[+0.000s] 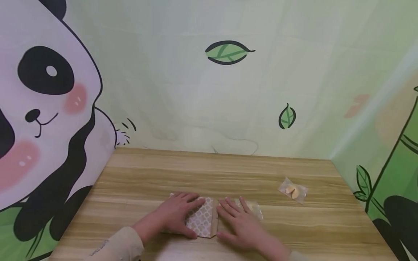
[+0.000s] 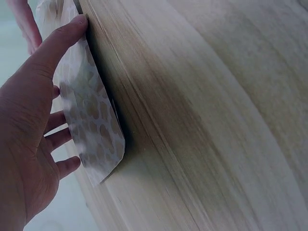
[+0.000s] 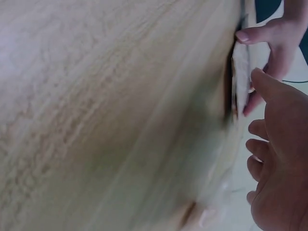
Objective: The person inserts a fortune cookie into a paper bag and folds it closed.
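A flat paper bag [image 1: 203,222] with a white lattice pattern on brown lies near the front of the table. My left hand [image 1: 176,214] is spread over its left part, covering much of it. In the left wrist view the thumb [image 2: 70,31] rests along the bag's near edge, with the fingers stretched toward the far side. My right hand [image 1: 243,224] lies just beyond the bag's brown right edge, fingers extended. Partly hidden behind that hand is a clear plastic wrapper [image 1: 257,209] with something pale inside.
Farther back on the right, a fortune cookie [image 1: 292,192] sits in a clear wrapper on the wooden table [image 1: 147,174]. A cloth backdrop [image 1: 183,90] printed with a panda and leaves rises behind the table's back edge and along both sides.
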A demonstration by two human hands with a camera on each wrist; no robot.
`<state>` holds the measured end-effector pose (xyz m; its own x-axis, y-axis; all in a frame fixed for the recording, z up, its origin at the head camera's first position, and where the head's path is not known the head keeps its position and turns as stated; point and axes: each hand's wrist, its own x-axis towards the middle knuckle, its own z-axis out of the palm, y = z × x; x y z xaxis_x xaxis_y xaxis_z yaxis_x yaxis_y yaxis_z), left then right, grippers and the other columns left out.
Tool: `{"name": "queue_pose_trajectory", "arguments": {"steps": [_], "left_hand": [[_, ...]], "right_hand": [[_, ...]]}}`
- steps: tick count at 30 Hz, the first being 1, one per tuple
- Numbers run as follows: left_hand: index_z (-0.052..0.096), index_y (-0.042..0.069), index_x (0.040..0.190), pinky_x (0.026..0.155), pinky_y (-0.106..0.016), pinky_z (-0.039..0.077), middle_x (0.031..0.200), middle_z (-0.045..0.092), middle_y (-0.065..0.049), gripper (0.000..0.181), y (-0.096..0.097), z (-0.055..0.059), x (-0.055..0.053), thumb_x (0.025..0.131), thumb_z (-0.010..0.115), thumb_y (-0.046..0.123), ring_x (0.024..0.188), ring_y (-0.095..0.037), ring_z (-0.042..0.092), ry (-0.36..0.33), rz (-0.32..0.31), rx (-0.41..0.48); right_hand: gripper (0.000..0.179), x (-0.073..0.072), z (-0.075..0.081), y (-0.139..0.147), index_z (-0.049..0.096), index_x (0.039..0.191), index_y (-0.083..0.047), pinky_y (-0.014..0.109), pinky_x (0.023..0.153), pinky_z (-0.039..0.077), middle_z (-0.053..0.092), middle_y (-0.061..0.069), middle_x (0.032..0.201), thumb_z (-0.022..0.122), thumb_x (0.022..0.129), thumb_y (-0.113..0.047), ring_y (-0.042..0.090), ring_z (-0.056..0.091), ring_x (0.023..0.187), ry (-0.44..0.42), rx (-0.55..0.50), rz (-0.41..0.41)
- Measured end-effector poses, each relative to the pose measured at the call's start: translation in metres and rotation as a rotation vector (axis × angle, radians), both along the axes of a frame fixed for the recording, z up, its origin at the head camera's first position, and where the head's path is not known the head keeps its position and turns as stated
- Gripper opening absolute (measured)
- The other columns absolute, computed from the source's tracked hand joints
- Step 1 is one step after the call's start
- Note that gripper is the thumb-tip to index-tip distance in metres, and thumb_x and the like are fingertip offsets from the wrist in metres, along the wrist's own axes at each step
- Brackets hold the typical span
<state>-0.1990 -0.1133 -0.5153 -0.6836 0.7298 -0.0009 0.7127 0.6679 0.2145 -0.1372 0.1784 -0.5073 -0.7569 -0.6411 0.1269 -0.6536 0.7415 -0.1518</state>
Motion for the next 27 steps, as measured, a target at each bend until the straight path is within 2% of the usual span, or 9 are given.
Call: {"name": "queue_pose_trajectory", "arguments": {"steps": [11, 21, 27], "left_hand": [[0.047, 0.020, 0.162, 0.124, -0.055, 0.037, 0.161, 0.049, -0.010, 0.108, -0.001, -0.002, 0.000, 0.075, 0.083, 0.072, 0.147, -0.033, 0.046, -0.024, 0.019, -0.004], [0.047, 0.021, 0.162, 0.124, -0.055, 0.036, 0.161, 0.049, -0.011, 0.109, -0.001, -0.005, 0.000, 0.073, 0.083, 0.074, 0.147, -0.033, 0.047, -0.016, 0.013, 0.009], [0.044, 0.022, 0.164, 0.123, -0.055, 0.037, 0.161, 0.049, -0.011, 0.116, 0.003, -0.003, -0.001, 0.069, 0.085, 0.076, 0.146, -0.031, 0.048, -0.016, 0.003, -0.009]], "right_hand": [[0.067, -0.011, -0.017, -0.009, 0.050, 0.159, -0.006, 0.059, 0.129, 0.024, 0.047, 0.011, 0.165, 0.058, 0.108, -0.048, 0.027, 0.041, 0.155, -0.010, 0.070, 0.015], [0.067, -0.011, -0.023, -0.014, 0.054, 0.156, -0.005, 0.055, 0.128, 0.028, 0.052, 0.010, 0.161, 0.055, 0.108, -0.051, 0.025, 0.046, 0.151, 0.056, 0.102, 0.011], [0.067, -0.012, -0.027, -0.014, 0.056, 0.154, -0.004, 0.054, 0.128, 0.030, 0.055, 0.011, 0.159, 0.057, 0.107, -0.052, 0.024, 0.050, 0.149, 0.083, 0.108, 0.011]]}}
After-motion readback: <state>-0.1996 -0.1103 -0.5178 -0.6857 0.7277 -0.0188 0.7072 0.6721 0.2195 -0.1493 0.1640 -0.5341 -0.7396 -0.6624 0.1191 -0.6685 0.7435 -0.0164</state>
